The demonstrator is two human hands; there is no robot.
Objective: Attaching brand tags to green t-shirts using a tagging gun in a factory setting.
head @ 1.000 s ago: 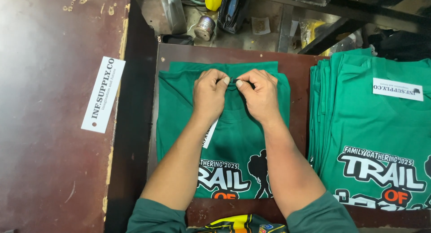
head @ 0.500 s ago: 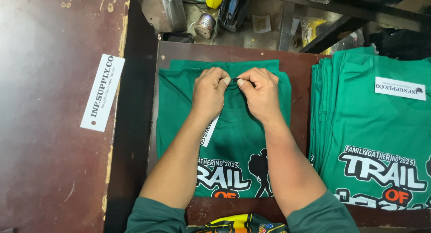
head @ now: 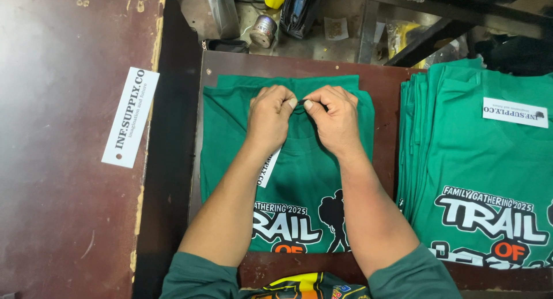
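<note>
My left hand (head: 269,116) and my right hand (head: 334,117) sit side by side at the neck of a green shirt (head: 299,178) that lies flat on a dark brown board (head: 380,80). The fingers of both hands are curled in, and the thumbs and first fingers are pinched together on something small and dark at the collar; it is too tiny for me to tell what it is. A white paper tag (head: 268,171) peeks out from under my left wrist. I think the shirt is soft, light and floppy, so it will bend and bunch if I pull it. The collar edge looks like the best place to hold it, because it is thicker there. To my right is a stack of green shirts (head: 484,161) with a white label (head: 514,112) on top. A long white card (head: 131,117) lies on the table (head: 63,178) to my left.
</note>
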